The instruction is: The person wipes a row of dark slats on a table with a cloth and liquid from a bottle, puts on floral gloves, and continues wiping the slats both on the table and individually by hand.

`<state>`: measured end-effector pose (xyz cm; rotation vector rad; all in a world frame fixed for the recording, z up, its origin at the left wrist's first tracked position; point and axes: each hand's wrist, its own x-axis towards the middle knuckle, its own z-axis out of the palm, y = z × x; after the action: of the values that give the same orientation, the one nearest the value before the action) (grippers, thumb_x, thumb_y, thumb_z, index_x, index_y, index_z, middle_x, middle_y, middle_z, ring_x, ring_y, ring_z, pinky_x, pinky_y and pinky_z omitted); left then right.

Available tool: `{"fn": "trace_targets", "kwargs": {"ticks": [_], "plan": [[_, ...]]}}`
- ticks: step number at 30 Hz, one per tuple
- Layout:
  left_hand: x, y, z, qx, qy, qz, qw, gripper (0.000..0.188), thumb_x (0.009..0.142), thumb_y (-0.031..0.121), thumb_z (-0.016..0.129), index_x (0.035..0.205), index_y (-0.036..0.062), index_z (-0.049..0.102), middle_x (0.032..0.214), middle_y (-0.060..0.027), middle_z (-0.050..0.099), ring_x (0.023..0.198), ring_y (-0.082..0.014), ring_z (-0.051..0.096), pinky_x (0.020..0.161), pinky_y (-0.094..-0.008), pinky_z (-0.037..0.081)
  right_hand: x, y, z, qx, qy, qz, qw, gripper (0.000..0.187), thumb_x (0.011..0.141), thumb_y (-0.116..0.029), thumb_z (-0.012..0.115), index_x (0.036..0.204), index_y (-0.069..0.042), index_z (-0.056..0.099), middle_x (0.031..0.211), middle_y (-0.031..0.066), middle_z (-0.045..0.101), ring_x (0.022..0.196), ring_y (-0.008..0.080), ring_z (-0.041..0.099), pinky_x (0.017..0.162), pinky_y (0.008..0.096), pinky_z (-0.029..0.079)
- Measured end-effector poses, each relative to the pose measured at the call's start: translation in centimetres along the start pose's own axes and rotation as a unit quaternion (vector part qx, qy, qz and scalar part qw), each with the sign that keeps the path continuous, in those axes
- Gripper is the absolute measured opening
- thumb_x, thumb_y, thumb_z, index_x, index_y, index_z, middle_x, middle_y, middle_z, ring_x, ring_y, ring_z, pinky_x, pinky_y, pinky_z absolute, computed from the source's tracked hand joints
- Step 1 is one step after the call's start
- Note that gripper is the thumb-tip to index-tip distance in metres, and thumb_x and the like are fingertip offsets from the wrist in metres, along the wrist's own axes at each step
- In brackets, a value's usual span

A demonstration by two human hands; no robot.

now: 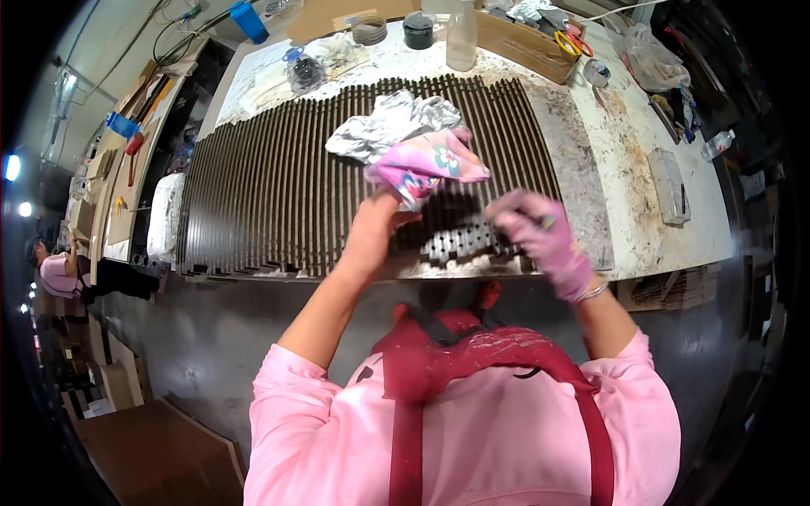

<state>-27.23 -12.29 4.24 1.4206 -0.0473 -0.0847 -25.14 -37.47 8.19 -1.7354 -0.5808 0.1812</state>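
Observation:
My bare left hand point(371, 234) reaches over the work table and grips the lower edge of a pink flowered cloth point(439, 160). A crumpled white cloth point(384, 126) lies against it on the far side. Under both stretches a wide set of dark slender strips point(261, 185), laid side by side in rows. My right hand point(544, 240), in a pink glove, is smeared by motion above the near right part of the strips. Its fingers look bent, but whether they hold anything is not visible. Between my hands, a pale patch with dark dots point(460, 243) shows among the strips.
Along the table's far side stand a clear bottle point(461, 38), a dark jar point(418, 30) and a cardboard box point(527, 51). Yellow-handled scissors point(567, 42) rest at the box. A pale block point(669, 187) lies at right. Another person point(63, 274) is at far left.

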Motion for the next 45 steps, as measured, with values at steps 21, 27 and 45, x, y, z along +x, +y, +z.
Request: {"fn": "trace_targets", "kwargs": {"ticks": [21,27,45], "plan": [[-10.2,-3.8,-3.8,-0.027,0.078,0.041,0.996,0.031,0.089,0.017,0.045,0.11,0.0015,0.062,0.113,-0.0134,0.062,0.107,-0.0277,0.057,0.093,-0.0411,0.044,-0.2,2.1,6.9,0.043,0.016,0.06,0.997,0.031,0.093,-0.023,0.062,0.112,0.002,0.062,0.1,0.0073,0.064,0.088,0.0131,0.061,0.078,0.0273,0.049],[-9.1,-1.1,-3.4,0.517,-0.014,0.224,0.826,0.021,0.073,0.01,0.061,0.093,0.0026,0.065,0.106,-0.0148,0.061,0.105,-0.0356,0.055,0.091,-0.0397,0.046,-1.0,-2.0,10.0,-0.138,-0.082,-0.105,0.981,0.063,0.084,-0.037,0.072,0.134,-0.006,0.048,0.104,0.0151,0.063,0.09,0.0265,0.064,0.08,0.0366,0.051],[-9.7,-2.7,-1.3,0.17,0.066,-0.082,0.98,0.027,0.085,0.006,0.07,0.109,0.0002,0.06,0.088,0.0002,0.06,0.079,-0.005,0.055,0.068,-0.019,0.046,-3.1,5.4,14.1,0.323,0.011,0.196,0.926,0.052,0.093,-0.013,0.061,0.141,-0.005,0.042,0.108,0.0049,0.058,0.092,0.0094,0.057,0.079,0.0233,0.05]]}}
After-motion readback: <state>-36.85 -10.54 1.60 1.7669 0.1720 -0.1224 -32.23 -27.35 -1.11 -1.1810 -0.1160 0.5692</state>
